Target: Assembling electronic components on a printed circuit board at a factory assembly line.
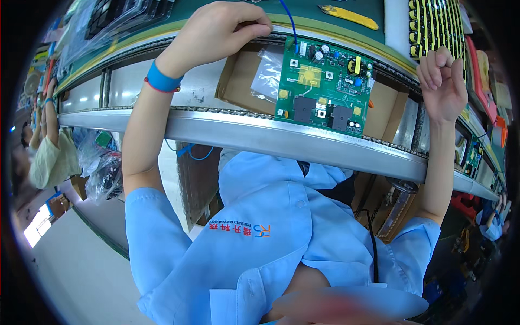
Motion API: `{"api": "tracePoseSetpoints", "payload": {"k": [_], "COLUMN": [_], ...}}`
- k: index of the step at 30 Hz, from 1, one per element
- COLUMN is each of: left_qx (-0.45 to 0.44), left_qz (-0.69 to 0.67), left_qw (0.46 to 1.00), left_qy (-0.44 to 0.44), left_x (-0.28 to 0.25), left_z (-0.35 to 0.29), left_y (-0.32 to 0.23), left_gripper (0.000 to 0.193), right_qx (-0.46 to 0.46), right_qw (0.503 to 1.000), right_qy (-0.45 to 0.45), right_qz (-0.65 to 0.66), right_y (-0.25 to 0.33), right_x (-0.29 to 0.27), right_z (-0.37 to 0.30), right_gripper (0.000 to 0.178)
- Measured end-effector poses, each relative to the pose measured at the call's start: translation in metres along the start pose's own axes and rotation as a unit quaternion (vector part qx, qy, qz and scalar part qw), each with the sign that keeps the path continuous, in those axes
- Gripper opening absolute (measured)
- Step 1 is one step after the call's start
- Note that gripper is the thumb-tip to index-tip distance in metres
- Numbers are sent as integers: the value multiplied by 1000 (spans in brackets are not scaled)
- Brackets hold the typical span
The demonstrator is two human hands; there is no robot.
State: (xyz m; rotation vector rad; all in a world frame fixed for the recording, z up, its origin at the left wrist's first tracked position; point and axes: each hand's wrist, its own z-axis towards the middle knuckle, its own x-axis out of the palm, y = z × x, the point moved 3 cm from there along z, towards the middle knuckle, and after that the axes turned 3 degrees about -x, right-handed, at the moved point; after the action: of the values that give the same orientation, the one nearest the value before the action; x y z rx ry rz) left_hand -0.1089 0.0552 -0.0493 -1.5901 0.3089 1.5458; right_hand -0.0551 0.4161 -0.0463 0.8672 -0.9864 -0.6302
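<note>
A green circuit board [325, 89], with black relays, white capacitors and a yellow-wrapped transformer, lies across the metal rails of a conveyor in front of me. From its upper left corner rises a blue wire [291, 20]. My left hand [225, 32], a blue band round its wrist, is over the far rail just left of that wire. Its fingers are curled and pinched; what they hold, if anything, is hidden. Off to the board's right, my right hand [443, 86] is raised above the conveyor, palm showing, fingers loosely bent and thumb apart, with nothing in it.
Under the board is a cardboard box [238, 76] with a clear plastic bag [267, 73]. A yellow utility knife [349, 16] lies on the green mat beyond. Far right stands a tray of yellow-and-black parts [439, 27]. The near metal rail [292, 132] runs before my body.
</note>
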Motion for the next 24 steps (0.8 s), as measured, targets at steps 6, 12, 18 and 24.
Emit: {"api": "tracePoseSetpoints", "payload": {"k": [6,12,18,24], "left_qx": [-6,-12,-9,9], "left_qz": [0,0,-4,18], "left_qw": [1000,1000,1000,1000], "left_qy": [-12,-18,-5,-5], "left_x": [3,2,-6,0], "left_z": [2,-2,5,0], "left_y": [4,4,-8,2], "left_gripper": [19,19,19,19], "right_qx": [-25,26,-39,6], "right_qw": [978,966,994,976], "right_qy": [-21,-134,-94,-151], "right_qz": [-208,-220,33,158], "right_y": [-1,-8,22,30], "right_x": [-12,-3,-20,-59], "right_z": [-3,-1,-4,-6], "right_gripper": [37,34,38,35]}}
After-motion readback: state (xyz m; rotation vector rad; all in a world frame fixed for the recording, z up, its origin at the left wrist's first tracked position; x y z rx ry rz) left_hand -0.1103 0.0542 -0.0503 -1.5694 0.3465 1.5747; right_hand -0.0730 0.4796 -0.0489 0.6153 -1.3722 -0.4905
